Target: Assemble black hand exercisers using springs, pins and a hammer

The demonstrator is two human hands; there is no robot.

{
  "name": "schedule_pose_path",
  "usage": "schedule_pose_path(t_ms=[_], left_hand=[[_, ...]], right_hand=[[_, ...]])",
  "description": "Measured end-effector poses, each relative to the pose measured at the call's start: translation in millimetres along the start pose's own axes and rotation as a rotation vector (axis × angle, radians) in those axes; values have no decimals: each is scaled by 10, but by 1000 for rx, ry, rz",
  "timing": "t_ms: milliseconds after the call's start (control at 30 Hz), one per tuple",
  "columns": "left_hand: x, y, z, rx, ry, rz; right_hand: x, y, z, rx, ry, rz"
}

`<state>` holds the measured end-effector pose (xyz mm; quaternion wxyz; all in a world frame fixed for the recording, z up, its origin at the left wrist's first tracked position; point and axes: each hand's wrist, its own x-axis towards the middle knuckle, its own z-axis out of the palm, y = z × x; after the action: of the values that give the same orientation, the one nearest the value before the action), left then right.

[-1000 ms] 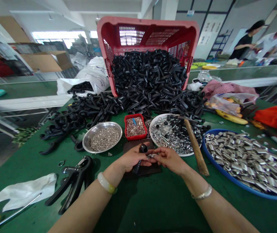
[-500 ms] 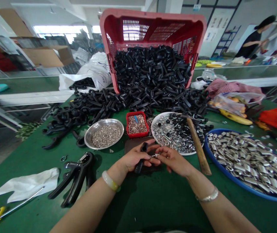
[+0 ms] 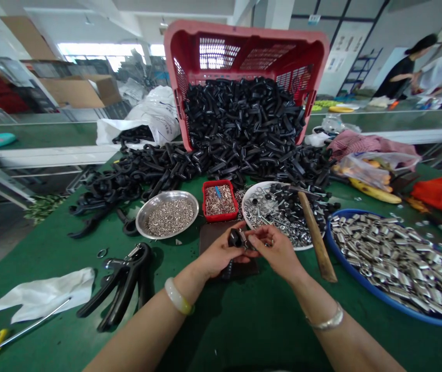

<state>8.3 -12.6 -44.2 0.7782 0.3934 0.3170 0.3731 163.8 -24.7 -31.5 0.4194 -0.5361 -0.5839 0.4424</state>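
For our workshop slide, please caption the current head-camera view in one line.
Two bare hands hold a black plastic part and a metal spring before a tipped red crate.

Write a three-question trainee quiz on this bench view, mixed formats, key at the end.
1. True or false: the hammer lies across the rim of the white bowl.
2. Which container sits farthest right?
A) small red box
B) blue basin
C) shallow metal bowl
3. Fill in: the left hand holds a black part; next to that part, by the right hand, is a coiled metal ____.

Key: 1 true; 2 B; 3 spring
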Motion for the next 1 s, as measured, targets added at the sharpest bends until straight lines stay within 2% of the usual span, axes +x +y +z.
schedule_pose_path(t_ms=[67, 133, 167, 233, 300, 367, 433, 567, 700, 867, 1000], left_hand=[[-25, 28, 1, 63, -25, -21], [-46, 52, -6, 123, -52, -42], [-51, 57, -11, 131, -63, -48], [-48, 48, -25, 91, -64, -41], [-27, 12, -33, 5, -10, -25], [0, -35, -30, -69, 79, -30], [20, -72, -18, -122, 136, -68], [16, -78, 10, -212, 168, -182], [-14, -49, 37, -265, 168, -294], [-39, -34, 89, -304, 124, -368], [-49, -17, 100, -324, 67, -409]], right_hand=[[23, 31, 26, 28, -107, 101], [49, 52, 44, 99, -247, 143], [60, 60, 53, 144, -275, 145], [73, 72, 75, 218, -236, 148], [72, 81, 97, 196, -109, 118], [61, 74, 105, 103, 33, 14], [47, 31, 85, 11, 90, -94], [40, -160, -8, -117, 23, -214], [51, -314, -39, -138, -8, -277], [59, -309, 1, -219, -49, -311], [65, -306, -15, -370, -79, -353]])
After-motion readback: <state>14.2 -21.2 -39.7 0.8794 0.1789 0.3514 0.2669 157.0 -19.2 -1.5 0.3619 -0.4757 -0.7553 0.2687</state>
